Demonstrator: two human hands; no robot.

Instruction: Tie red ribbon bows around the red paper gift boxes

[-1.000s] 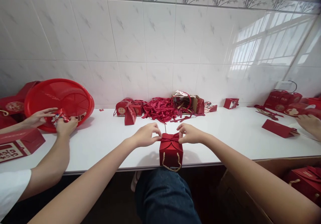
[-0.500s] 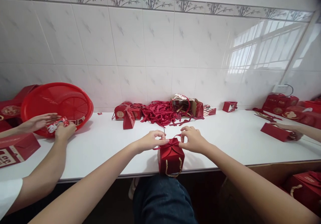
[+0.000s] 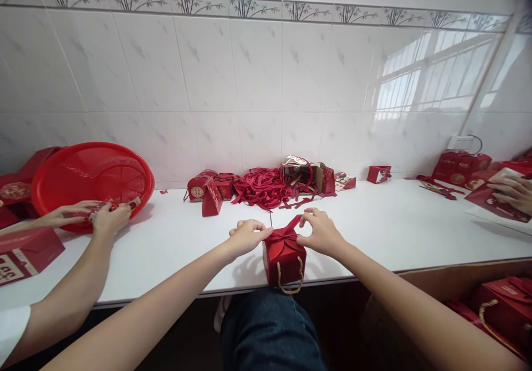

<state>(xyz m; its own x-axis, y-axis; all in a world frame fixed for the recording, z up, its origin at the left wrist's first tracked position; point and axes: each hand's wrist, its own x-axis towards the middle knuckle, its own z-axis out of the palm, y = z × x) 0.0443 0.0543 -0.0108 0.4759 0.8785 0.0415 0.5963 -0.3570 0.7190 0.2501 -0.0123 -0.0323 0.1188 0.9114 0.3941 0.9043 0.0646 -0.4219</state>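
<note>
A small red gift box (image 3: 283, 266) with a gold rope handle (image 3: 291, 290) stands at the near edge of the white table. Across its folded top lies a dark red ribbon (image 3: 284, 235) tied in a bow, one part sticking up at the right. My left hand (image 3: 248, 238) is closed at the bow's left side, thumb stretched along the ribbon and fingers curled. On the other side, my right hand (image 3: 323, 233) has its fingers curled round the ribbon, with the thumb against the bow. Both hands partly hide the ribbon's ends.
Behind the box lie a heap of red ribbons (image 3: 262, 188), an open box of scraps (image 3: 320, 177) and small red boxes (image 3: 204, 187). Left, a co-worker's hands (image 3: 108, 219) work by a red basket (image 3: 37, 185). Another person's hand (image 3: 513, 192) holds a box at right.
My left hand has drawn slightly left, and a ribbon part now stands up by my right hand. At right, the other person's box has been lifted and turned; the left co-worker's hands have shifted.
</note>
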